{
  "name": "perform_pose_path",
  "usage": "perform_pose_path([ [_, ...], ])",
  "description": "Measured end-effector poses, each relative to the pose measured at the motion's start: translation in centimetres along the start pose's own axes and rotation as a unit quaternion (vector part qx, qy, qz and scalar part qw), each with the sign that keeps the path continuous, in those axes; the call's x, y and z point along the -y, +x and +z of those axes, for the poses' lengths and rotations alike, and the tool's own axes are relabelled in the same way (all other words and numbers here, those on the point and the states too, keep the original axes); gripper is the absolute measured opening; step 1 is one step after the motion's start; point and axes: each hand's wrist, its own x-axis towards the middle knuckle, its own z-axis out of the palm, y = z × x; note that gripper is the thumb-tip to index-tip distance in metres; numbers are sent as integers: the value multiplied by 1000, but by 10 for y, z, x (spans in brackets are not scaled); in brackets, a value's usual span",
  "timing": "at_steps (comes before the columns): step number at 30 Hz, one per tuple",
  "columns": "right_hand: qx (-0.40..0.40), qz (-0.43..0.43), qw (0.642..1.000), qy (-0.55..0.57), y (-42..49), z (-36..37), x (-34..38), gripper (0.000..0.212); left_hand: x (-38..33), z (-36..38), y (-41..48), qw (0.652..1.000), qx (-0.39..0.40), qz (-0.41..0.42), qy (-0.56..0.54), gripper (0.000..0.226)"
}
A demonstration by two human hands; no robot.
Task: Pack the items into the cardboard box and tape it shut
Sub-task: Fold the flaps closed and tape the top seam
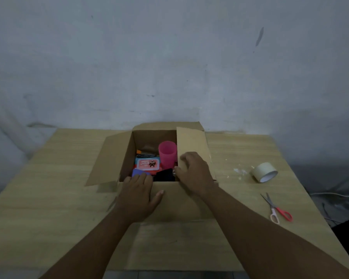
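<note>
Your brown cardboard box (pixel 109 158) sits open on the desk (pixel 48 188). Its left flap is splayed outward, the right flap is raised, and the near flap is folded down toward you. Inside you have an upright pink plastic cup (pixel 167 153), a flat pink wipes pack (pixel 147 164), a purple item (pixel 138 172) and a black one (pixel 164 175). Your beige tape roll (pixel 264 171) lies on the desk right of the box, well apart.

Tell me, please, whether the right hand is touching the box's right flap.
Touching. The head view shows the right hand, its fingers curled over the inner edge of the right flap, with no gap.
</note>
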Motion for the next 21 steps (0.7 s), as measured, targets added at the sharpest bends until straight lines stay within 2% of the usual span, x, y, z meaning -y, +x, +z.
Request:
perform_pose_path([
  [6,2,-59,985,-161,-10,22,-4,31,7,-3,-4,999,7,13,-48,50],
  [10,0,-99,977,-190,-13,25,-10,29,19,-10,-17,987,-71,-115,-91,48],
  [13,-15,-110,974,-199,-15,27,-12,23,37,-12,-24,976,-98,-187,-53,54],
  [18,-1,-134,968,-214,-9,31,-9,34,69,-6,-23,961,-37,-275,-4,74],
  [21,-4,-147,964,-223,-10,33,-9,34,79,-6,-14,924,10,-382,-33,88],
])
